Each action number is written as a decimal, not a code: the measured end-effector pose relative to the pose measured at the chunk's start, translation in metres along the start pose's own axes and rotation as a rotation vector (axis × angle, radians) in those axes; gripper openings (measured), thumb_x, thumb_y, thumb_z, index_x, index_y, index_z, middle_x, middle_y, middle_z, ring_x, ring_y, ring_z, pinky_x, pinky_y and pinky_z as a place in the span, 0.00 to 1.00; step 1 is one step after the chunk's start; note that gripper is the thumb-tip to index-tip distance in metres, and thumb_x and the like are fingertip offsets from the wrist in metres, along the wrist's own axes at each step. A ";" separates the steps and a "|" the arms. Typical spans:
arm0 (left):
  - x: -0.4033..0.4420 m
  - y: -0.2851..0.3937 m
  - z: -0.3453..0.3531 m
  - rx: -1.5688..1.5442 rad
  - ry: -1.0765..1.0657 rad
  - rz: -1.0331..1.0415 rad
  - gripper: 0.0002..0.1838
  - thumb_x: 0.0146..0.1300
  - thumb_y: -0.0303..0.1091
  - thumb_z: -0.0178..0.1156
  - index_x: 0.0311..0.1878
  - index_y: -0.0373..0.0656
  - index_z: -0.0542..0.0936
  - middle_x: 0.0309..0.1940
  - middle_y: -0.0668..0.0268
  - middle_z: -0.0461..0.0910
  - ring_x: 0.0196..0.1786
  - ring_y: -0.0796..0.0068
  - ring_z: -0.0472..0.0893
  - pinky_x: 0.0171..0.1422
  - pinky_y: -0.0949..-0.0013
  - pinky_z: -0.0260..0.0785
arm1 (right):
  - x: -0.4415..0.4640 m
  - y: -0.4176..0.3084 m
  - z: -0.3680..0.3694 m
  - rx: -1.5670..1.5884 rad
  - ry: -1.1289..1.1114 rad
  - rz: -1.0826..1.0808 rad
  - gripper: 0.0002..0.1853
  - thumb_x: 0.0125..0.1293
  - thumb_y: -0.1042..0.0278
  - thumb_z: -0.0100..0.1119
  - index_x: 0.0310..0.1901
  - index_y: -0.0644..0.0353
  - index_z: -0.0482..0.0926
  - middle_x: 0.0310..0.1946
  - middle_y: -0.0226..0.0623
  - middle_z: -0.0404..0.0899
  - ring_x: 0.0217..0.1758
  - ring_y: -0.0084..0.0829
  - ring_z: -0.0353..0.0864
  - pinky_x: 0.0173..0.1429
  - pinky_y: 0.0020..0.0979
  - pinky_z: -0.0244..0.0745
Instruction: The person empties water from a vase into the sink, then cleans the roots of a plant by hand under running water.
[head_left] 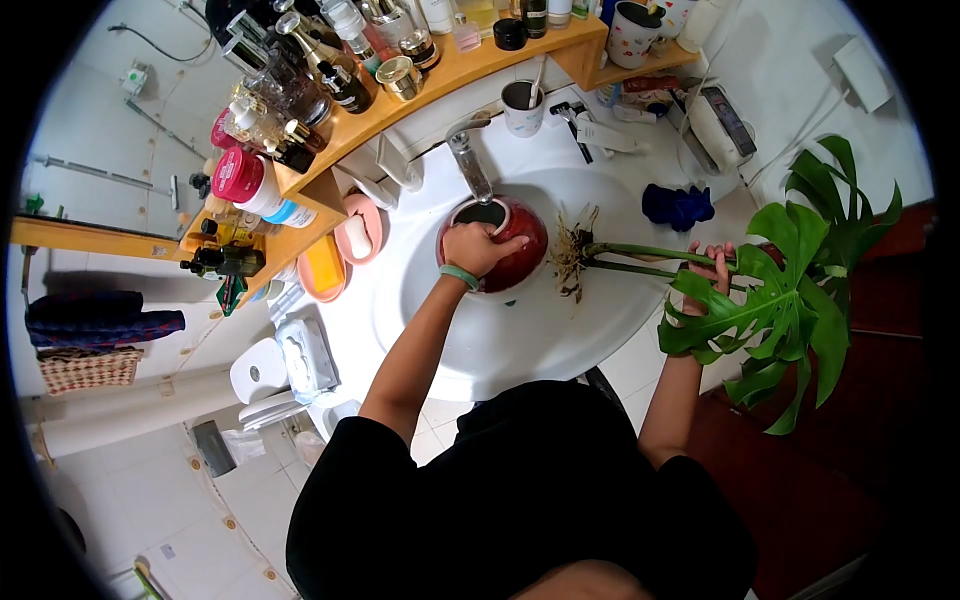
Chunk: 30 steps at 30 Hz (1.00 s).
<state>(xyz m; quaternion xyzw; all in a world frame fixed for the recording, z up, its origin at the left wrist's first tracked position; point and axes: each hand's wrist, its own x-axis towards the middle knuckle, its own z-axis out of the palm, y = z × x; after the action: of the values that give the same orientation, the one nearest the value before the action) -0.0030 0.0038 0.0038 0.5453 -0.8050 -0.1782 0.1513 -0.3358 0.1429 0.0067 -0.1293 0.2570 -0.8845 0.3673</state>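
Observation:
A glossy red pot [525,250] stands in the white sink [430,340], its mouth under the tap [468,165]. My left hand [475,248] grips its rim, the thumb lying along the outside; a green bangle circles that wrist. Off to the right, my right hand [708,280] is closed around the stems of a monstera plant [800,310]. Its large split leaves spread over the sink's right side and partly cover the hand. The bare roots [572,255] hang over the basin, apart from the pot. Whether water runs from the tap, I cannot make out.
Above the sink runs a wooden shelf [440,82] crowded with bottles and jars. Along the counter are a toothbrush cup [522,108], a razor [572,130], a dark blue cloth [678,206], soap dishes [360,228] and a pack of wipes [305,355].

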 end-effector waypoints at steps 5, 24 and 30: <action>0.001 -0.002 0.003 -0.001 0.006 0.014 0.31 0.42 0.67 0.60 0.10 0.45 0.75 0.08 0.62 0.72 0.15 0.62 0.72 0.24 0.62 0.64 | 0.001 -0.001 -0.003 0.012 -0.004 0.010 0.11 0.64 0.76 0.47 0.49 0.61 0.67 0.34 0.30 0.66 0.41 0.25 0.67 0.60 0.42 0.64; 0.001 -0.002 0.002 0.001 0.010 0.012 0.25 0.41 0.61 0.64 0.14 0.45 0.79 0.08 0.64 0.71 0.16 0.62 0.73 0.29 0.62 0.66 | 0.004 0.000 -0.017 0.052 -0.068 0.084 0.07 0.68 0.75 0.36 0.44 0.58 0.66 0.32 0.32 0.66 0.39 0.27 0.66 0.62 0.43 0.57; 0.003 -0.006 0.013 -0.003 0.135 0.123 0.24 0.38 0.58 0.67 0.11 0.46 0.77 0.06 0.66 0.67 0.15 0.62 0.68 0.28 0.64 0.64 | 0.009 -0.002 -0.015 -0.104 -0.120 0.044 0.08 0.65 0.73 0.41 0.46 0.58 0.64 0.32 0.30 0.64 0.39 0.25 0.65 0.66 0.44 0.51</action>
<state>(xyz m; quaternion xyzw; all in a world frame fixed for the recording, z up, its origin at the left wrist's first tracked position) -0.0046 0.0008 -0.0106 0.5053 -0.8247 -0.1328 0.2166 -0.3491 0.1425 -0.0042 -0.1953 0.2827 -0.8524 0.3941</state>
